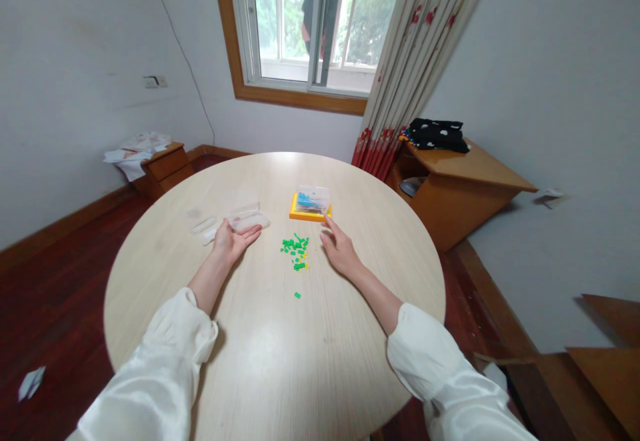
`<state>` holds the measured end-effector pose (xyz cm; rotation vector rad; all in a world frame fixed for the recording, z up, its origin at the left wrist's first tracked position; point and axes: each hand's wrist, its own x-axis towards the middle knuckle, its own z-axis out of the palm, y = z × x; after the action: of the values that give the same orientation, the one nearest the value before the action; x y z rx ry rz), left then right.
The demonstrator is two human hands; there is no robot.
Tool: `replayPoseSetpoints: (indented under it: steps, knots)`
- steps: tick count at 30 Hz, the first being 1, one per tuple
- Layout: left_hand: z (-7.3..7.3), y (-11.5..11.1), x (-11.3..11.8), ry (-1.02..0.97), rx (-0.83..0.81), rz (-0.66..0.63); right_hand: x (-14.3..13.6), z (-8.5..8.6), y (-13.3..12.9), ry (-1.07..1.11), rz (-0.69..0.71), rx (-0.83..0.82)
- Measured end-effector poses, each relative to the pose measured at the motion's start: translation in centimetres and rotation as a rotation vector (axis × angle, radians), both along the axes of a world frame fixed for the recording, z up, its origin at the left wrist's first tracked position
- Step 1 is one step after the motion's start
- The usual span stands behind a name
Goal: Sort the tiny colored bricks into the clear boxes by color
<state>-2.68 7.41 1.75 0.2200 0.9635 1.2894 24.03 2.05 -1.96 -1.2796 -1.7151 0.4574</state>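
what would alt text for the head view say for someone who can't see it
The left hand, open and palm up, is by clear cases; the right hand is by a yellow tray bearing a clear box with blue pieces. Green pieces and some yellow ones lie between the hands on a round table.

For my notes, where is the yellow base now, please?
In the head view, the yellow base sits beyond the green pieces, its near right corner by the right hand.

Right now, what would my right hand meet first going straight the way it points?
Your right hand would likely meet the yellow tray first, near its close right corner; whether they already touch is unclear.
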Motion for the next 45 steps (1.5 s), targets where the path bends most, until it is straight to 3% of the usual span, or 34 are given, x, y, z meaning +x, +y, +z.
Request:
replayPoseSetpoints:
  steps: [7,10,12,14,16,20,22,24,27,30,35,38,41,45]
  knots:
    - [0.3,-1.5,-0.7,0.292,-0.027,-0.078,0.1,-0.2,0.0,0.024,0.012,-0.001]
    - [0.7,-2.6,-1.5,0.713,0.053,-0.115,0.0,0.0,0.0,0.023,0.020,-0.007]
    - [1.3,-2.5,-2.1,1.101,0.188,-0.045,0.0,0.1,-0.1,0.018,0.024,-0.020]
    - [2.0,-1.5,-2.5,1.435,0.389,0.055,0.0,0.1,-0.1,0.015,0.023,-0.031]
    - [2.7,0.2,-2.6,1.603,0.538,0.058,-0.1,0.1,-0.1,0.015,0.022,-0.032]
    - [2.3,3.6,-2.2,1.760,0.570,-0.218,0.0,0.1,-0.1,0.014,0.023,-0.023]
    - [1.4,4.0,-2.0,1.850,0.588,-0.377,0.0,0.1,-0.1,0.011,0.022,-0.024]
    - [0.3,3.5,-2.0,1.976,0.617,-0.442,0.0,0.1,-0.1,0.007,0.023,-0.029]
    - [-0.9,2.0,-2.3,2.127,0.693,-0.329,0.0,0.1,-0.2,-0.006,0.030,-0.038]
    - [-1.0,0.9,-2.5,2.230,0.725,-0.220,0.0,0.0,-0.1,-0.019,0.036,-0.031]
    - [-0.7,0.9,-3.4,2.213,0.618,-0.091,0.1,-0.2,0.0,-0.025,0.030,-0.038]
    - [-1.1,1.0,-4.5,2.212,0.537,-0.139,0.1,-0.3,0.0,-0.037,0.040,-0.034]
    - [-2.1,0.8,-5.5,2.213,0.565,-0.253,0.1,-0.3,0.0,-0.042,0.046,-0.029]
    - [-3.4,0.6,-5.9,2.174,0.629,-0.223,0.1,-0.2,0.0,-0.050,0.040,-0.040]
